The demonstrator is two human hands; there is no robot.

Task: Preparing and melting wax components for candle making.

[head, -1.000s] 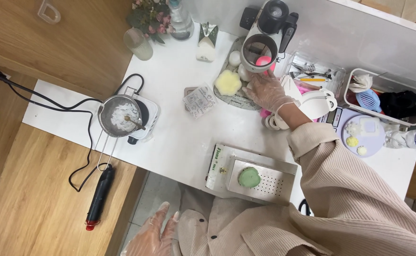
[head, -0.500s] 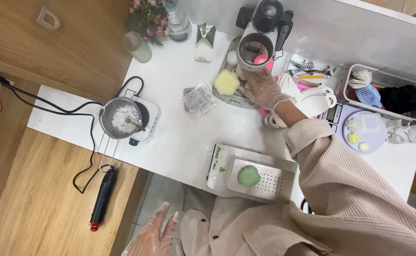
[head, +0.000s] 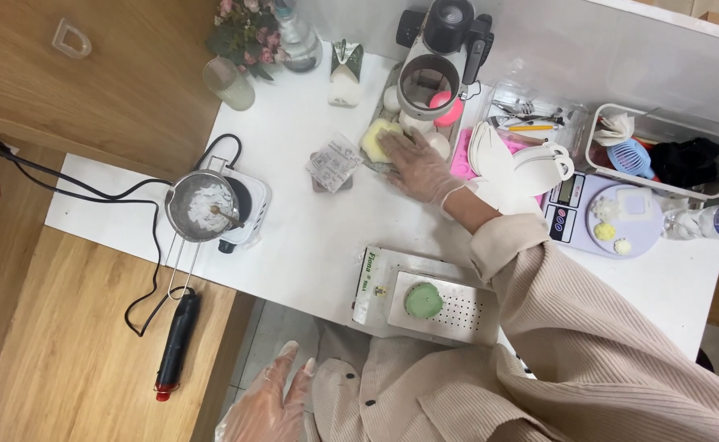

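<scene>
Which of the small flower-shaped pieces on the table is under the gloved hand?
The pale yellow one by the microscope base: the right hand lies on it. The green one sits alone on the metal tray, untouched.

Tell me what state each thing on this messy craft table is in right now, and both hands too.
Right hand: gloved, fingers spread flat on the yellow flower-shaped piece.
Left hand: gloved, open, holding nothing, low beside the body.
Small pot: on the hot plate, holding white flakes and a spoon.
Green disc: lying on the perforated metal tray.
Purple scale: carrying small yellow and white pieces.
Clear glass: upright, contents unclear.
</scene>
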